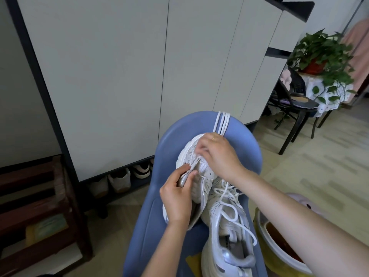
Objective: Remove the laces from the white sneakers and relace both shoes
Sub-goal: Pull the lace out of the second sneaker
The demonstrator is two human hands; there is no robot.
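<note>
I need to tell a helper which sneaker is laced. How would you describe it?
Find the blue chair. Two white sneakers lie on its seat. Take the nearer sneaker, right of the hands, with loose white lace looped across it; the other sneaker is being held.

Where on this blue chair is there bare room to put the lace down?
The blue chair is bare left of the left hand, and at its far rim left of the draped laces. The middle is crowded: both sneakers and the right hand.
</note>
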